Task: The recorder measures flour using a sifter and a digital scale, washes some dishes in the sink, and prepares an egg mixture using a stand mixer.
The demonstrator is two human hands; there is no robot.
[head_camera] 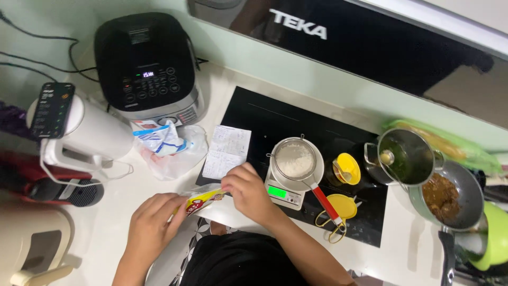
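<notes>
Your left hand [151,225] grips one end of a small yellow-and-red packet [203,199], and your right hand [247,191] pinches its other end — the packet is stretched between both hands just above the white counter [114,212], in front of your dark shirt. Just right of your right hand sits a small kitchen scale [283,195] with a lit green display, carrying a sieve [295,160] of white powder with a red handle. A folded paper sheet [227,151] lies just beyond your right hand, partly on the black cooktop [296,119]. A crumpled plastic bag [169,148] rests near the black cooker [145,66] — well clear of your hands.
</notes>
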